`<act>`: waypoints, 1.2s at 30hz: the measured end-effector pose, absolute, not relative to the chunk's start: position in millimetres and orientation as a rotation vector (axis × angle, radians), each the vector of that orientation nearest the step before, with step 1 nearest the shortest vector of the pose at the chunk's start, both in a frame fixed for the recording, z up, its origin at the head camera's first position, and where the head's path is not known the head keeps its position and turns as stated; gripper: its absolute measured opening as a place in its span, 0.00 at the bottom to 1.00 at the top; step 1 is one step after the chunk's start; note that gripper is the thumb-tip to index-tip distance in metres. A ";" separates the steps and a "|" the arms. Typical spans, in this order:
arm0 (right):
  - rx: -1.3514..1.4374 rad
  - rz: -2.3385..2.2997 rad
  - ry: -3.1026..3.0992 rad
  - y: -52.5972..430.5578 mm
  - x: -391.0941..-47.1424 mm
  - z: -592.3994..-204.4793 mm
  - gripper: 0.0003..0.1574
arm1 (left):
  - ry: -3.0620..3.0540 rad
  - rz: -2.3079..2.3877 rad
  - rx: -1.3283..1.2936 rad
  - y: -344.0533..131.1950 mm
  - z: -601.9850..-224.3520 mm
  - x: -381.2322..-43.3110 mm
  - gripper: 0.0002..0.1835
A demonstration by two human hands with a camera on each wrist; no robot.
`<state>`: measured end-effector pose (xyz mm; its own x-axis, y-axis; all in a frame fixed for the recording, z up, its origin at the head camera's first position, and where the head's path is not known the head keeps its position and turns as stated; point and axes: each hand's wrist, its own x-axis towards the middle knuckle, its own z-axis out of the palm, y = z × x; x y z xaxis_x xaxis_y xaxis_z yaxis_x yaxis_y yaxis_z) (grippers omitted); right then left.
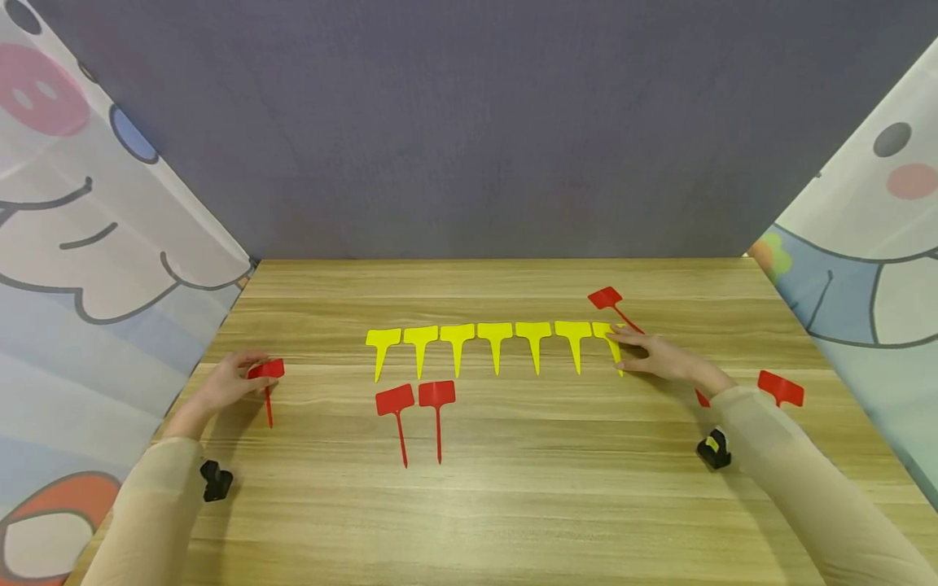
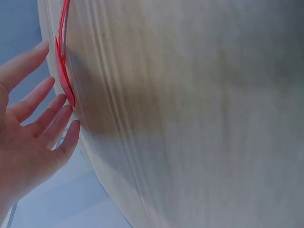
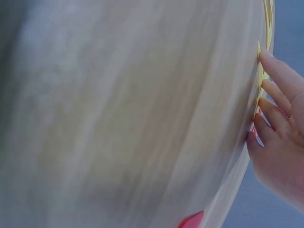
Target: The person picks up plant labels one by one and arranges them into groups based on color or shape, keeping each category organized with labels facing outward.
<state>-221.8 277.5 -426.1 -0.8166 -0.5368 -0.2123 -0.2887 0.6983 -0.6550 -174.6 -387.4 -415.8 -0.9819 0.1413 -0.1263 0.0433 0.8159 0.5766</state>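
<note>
Seven-odd yellow T-shaped plant labels, several in all, lie in a row, stems toward me; one yellow label (image 1: 495, 331) is mid-row. My right hand (image 1: 659, 358) reaches the row's right end, its extended fingertips touching the last yellow label (image 1: 600, 330). In the right wrist view, the right hand (image 3: 280, 118) has its fingers spread along the yellow edge. At the left, my left hand (image 1: 229, 381) is over a red plant label (image 1: 271, 369), covering part of its head. The left wrist view shows the left hand (image 2: 40, 128) with spread fingers, fingertips beside the red label (image 2: 64, 78).
Two red labels, a tilted one (image 1: 395, 400) and a straighter one (image 1: 437, 394), lie below the row. Another red label (image 1: 605, 298) lies beyond my right hand; one more (image 1: 781, 388) is partly behind the right sleeve. A grey panel (image 1: 498, 130) borders the wooden table (image 1: 513, 521).
</note>
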 end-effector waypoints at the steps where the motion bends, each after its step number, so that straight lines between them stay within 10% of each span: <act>1: -0.643 -0.879 2.518 277.3 -221.8 -426.1 0.40 | 2.831 0.891 0.134 -387.5 -415.8 -174.3 0.28; 36: -0.634 -0.848 2.527 278.4 -222.2 -424.7 0.41 | 2.921 0.903 0.166 -390.0 -422.0 -177.0 0.20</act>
<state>-222.2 278.4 -424.7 -0.8175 -0.5310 -0.2229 -0.2889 0.7130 -0.6389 -177.0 -390.0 -422.0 -0.9909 0.1269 -0.0442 0.0798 0.8203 0.5664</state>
